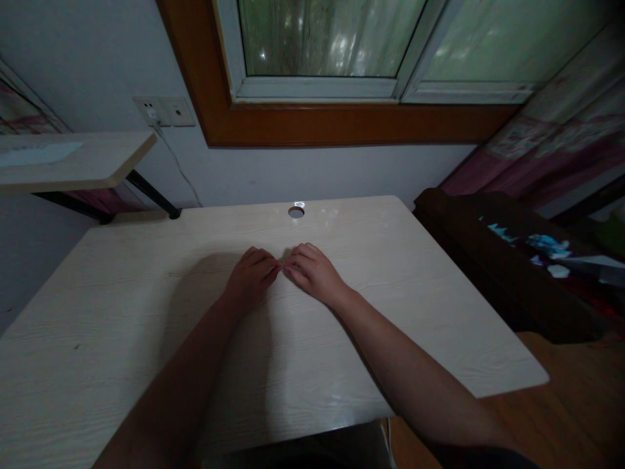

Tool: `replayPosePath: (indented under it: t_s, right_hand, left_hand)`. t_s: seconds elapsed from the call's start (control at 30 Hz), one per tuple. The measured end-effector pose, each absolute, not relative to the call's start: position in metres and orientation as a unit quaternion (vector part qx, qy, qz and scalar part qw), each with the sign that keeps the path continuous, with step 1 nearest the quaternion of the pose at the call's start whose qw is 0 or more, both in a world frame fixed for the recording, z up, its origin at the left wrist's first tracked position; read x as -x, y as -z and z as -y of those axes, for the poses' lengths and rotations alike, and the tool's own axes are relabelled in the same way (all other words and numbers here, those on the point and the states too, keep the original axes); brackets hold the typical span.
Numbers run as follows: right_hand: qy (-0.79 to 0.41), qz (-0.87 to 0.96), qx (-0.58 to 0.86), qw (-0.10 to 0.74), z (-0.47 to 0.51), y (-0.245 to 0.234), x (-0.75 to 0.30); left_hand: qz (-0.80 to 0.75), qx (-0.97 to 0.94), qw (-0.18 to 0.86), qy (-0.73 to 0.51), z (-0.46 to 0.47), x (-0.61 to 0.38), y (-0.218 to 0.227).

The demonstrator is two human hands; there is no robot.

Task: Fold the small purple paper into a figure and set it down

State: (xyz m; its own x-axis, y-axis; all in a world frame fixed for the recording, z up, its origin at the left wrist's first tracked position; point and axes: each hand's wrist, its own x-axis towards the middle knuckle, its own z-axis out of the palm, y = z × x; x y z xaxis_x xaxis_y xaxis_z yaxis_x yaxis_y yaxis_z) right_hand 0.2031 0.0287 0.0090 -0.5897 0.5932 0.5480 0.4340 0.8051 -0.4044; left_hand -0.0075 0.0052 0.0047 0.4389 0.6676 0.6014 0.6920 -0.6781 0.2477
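My left hand (250, 276) and my right hand (315, 272) meet over the middle of the pale wood-grain desk (430, 312). The fingertips of both are pinched together and almost touch each other. A tiny light speck shows between them, too small to name; whatever they hold is mostly hidden by the fingers. The other fingers of each hand are curled, close to the desk top. Just beyond the hands is a round cable hole (296, 212) near the desk's back edge.
A raised shelf (97, 163) on black legs stands at the left, with a paper on it. A white cable (178, 166) runs from a wall socket (163, 112) down behind the desk. A dark brown sofa-like piece (478, 273) with things on it sits to the right.
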Motion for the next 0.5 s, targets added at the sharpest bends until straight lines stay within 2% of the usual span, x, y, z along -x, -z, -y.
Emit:
replayPosePath:
  t_s: [0.5]
  right_hand:
    - [-0.108, 0.874, 0.310, 0.358, -0.0263, -0.0089, -0.2009]
  left_hand:
    - [0.403, 0.846, -0.011, 0.349, -0.0072, 0.0103, -0.0010]
